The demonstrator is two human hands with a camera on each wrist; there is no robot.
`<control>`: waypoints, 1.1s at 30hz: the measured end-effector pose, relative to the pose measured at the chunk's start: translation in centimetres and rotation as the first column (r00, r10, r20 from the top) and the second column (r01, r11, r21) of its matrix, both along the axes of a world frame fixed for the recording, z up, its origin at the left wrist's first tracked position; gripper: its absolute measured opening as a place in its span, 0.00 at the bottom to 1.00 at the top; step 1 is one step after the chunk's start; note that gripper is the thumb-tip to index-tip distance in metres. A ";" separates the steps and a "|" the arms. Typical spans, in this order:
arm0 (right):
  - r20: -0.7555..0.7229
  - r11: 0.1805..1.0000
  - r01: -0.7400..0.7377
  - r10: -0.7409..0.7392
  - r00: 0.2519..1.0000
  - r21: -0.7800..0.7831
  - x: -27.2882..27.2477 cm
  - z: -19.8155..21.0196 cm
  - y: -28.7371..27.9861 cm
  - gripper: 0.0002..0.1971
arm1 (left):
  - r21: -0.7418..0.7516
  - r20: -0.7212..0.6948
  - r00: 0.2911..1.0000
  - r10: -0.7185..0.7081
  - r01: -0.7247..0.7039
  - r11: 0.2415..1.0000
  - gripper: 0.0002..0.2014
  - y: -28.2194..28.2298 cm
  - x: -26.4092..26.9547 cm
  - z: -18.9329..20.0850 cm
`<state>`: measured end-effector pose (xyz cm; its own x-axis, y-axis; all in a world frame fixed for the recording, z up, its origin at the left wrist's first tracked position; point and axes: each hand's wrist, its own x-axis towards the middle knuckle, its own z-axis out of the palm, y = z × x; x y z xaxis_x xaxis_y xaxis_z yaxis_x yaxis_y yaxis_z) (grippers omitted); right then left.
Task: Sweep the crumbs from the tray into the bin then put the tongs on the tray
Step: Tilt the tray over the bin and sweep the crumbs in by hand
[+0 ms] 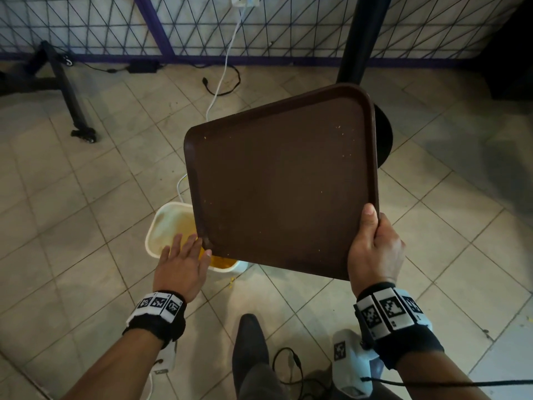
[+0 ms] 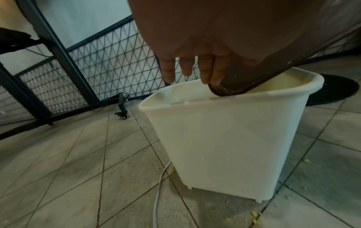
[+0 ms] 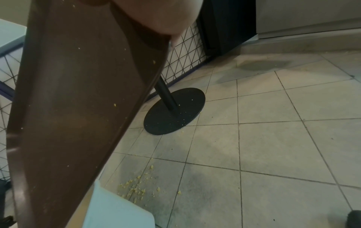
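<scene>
A brown tray [image 1: 282,180] is tilted over a white bin [image 1: 164,226], its lower left corner [image 2: 224,88] dipping inside the bin's rim [image 2: 175,101]. My right hand [image 1: 375,249] grips the tray's near right corner, thumb on top. My left hand [image 1: 184,258] hovers flat with straight fingers [image 2: 170,72] over the bin, beside the tray's low corner. A few small crumbs [image 3: 115,104] still cling to the tray [image 3: 68,108]. Yellow crumbs [image 1: 219,261] lie inside the bin. No tongs are in view.
Spilled crumbs [image 3: 136,185] lie on the tiled floor beside the bin. A black table post with a round base [image 3: 173,111] stands right behind the tray. A white cable [image 2: 158,192] runs past the bin. A wire-mesh fence [image 1: 115,24] and a wheeled black frame [image 1: 83,131] stand farther back.
</scene>
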<state>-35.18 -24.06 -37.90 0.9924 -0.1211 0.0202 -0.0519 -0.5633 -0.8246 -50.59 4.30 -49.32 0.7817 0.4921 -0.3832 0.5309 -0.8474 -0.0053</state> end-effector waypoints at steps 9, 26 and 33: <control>-0.269 0.987 0.138 -0.112 0.956 0.077 2.5 -1.1 -3.2 0.23 | -0.334 0.273 0.811 0.517 -0.424 0.842 0.24 1.6 2.8 3.3; -0.534 0.963 0.267 -0.249 0.808 -0.044 -2.8 14.0 -9.2 0.20 | -0.447 0.182 0.750 0.636 -0.514 0.733 0.13 -4.7 0.1 24.4; -0.498 0.955 0.289 -0.286 0.819 -0.072 -4.3 27.6 -12.5 0.21 | -0.439 0.194 0.747 0.635 -0.513 0.737 0.14 -7.5 -0.3 39.3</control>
